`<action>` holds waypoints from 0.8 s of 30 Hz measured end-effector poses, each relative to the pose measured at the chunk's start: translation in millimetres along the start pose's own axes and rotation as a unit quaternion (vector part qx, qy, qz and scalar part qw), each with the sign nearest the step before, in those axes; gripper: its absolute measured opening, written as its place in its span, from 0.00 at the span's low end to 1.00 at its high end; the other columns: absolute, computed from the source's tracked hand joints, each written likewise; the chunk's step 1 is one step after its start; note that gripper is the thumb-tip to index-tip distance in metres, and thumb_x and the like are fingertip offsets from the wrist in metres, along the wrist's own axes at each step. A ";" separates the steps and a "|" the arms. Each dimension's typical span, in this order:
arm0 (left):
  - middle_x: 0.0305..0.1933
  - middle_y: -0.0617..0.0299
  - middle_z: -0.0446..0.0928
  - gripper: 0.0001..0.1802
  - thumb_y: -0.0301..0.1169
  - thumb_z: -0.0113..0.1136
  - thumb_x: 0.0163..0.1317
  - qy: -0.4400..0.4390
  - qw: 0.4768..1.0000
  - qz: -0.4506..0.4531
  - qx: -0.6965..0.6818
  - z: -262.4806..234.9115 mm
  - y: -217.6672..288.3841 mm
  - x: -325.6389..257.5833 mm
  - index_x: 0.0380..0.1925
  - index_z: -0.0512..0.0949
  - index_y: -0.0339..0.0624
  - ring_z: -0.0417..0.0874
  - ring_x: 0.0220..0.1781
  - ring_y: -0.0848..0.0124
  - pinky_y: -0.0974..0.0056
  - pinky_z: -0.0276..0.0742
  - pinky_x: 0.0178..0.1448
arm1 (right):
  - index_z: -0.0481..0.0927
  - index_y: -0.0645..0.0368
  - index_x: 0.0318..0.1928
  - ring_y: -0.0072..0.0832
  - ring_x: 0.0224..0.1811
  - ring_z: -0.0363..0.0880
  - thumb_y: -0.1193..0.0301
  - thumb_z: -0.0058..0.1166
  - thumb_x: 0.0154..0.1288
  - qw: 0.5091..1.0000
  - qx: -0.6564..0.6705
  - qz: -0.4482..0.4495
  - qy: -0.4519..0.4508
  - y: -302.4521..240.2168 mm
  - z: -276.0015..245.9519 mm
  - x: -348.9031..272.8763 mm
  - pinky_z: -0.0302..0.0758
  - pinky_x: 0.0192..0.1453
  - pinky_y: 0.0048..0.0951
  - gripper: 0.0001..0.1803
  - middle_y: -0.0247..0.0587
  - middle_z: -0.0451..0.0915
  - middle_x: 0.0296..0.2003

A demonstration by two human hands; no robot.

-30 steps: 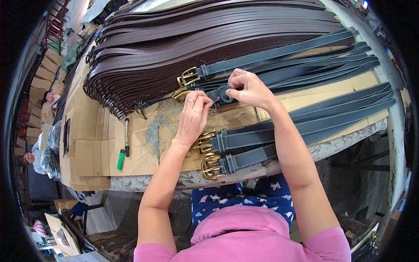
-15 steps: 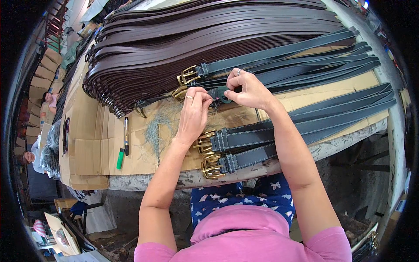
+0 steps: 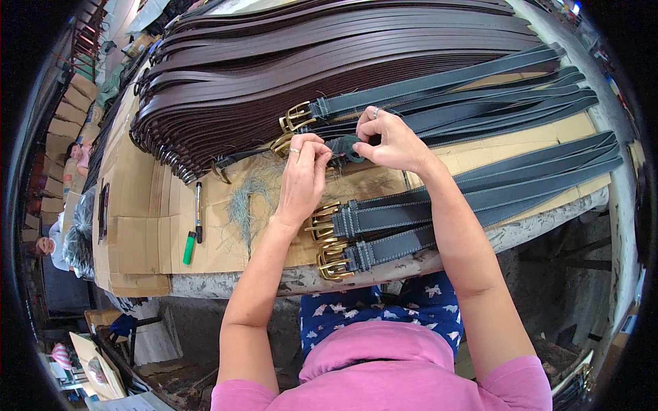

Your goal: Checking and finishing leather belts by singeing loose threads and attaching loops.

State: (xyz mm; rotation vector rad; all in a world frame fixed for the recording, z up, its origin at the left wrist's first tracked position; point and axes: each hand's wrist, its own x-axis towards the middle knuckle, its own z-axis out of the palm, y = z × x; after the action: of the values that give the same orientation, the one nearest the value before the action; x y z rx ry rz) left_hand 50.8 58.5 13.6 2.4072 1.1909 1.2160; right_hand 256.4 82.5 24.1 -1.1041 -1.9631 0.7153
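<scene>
My left hand [image 3: 305, 175] is closed in a pinch above the cardboard, its thumb pressed to the fingers. My right hand [image 3: 392, 142] is also pinched, with its thumb beside a dark green rounded thing [image 3: 351, 148] between the hands. Whatever the fingertips hold is too small to make out. Just beyond them lies a dark belt [image 3: 425, 79] with pale edge stitching and a brass-coloured buckle [image 3: 296, 116]. Similar belts [image 3: 493, 116] are bunched beneath it. Nearer me, under my right forearm, more stitched belts [image 3: 391, 218] rest with their buckles [image 3: 334, 260] toward the left.
A large stack of dark brown belts [image 3: 274, 75] fills the far side. A tangle of grey-green thread ends [image 3: 247, 209] lies on the cardboard [image 3: 144, 240], left of my left wrist. Beside it are a green-capped marker [image 3: 189, 248] and a black pen [image 3: 199, 212]. People sit at far left.
Both hands stay in almost the same place, still pinched. The belts have not visibly moved.
</scene>
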 end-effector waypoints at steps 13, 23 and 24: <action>0.40 0.56 0.76 0.15 0.28 0.69 0.51 -0.012 0.998 -0.038 0.055 -14.3 -2.4 -2.2 0.39 0.81 0.36 0.77 0.44 0.60 0.60 0.73 0.50 | 0.73 0.69 0.24 0.20 0.29 0.68 0.74 0.58 0.58 0.994 0.083 0.062 0.044 7.8 5.0 3.7 0.69 0.34 0.25 0.12 0.35 0.69 0.29; 0.34 0.57 0.77 0.05 0.24 0.61 0.58 0.006 0.997 -0.073 0.007 -1.5 0.3 0.9 0.29 0.77 0.33 0.77 0.40 0.62 0.62 0.72 0.46 | 0.72 0.68 0.23 0.24 0.26 0.65 0.71 0.59 0.58 0.996 0.020 -0.003 0.086 4.0 13.3 3.0 0.67 0.31 0.27 0.14 0.37 0.67 0.25; 0.35 0.57 0.77 0.05 0.25 0.60 0.59 0.011 0.996 -0.083 -0.009 -2.7 1.3 0.7 0.30 0.76 0.33 0.77 0.39 0.62 0.62 0.71 0.46 | 0.72 0.68 0.23 0.24 0.26 0.65 0.71 0.59 0.58 0.996 0.020 -0.002 0.086 3.4 14.0 2.8 0.67 0.31 0.27 0.14 0.37 0.67 0.25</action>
State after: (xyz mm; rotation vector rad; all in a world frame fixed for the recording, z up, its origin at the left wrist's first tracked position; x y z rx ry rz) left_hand 49.7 57.7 16.4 2.2357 1.3497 1.1987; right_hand 245.4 85.2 14.7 -1.0987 -1.7976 0.6328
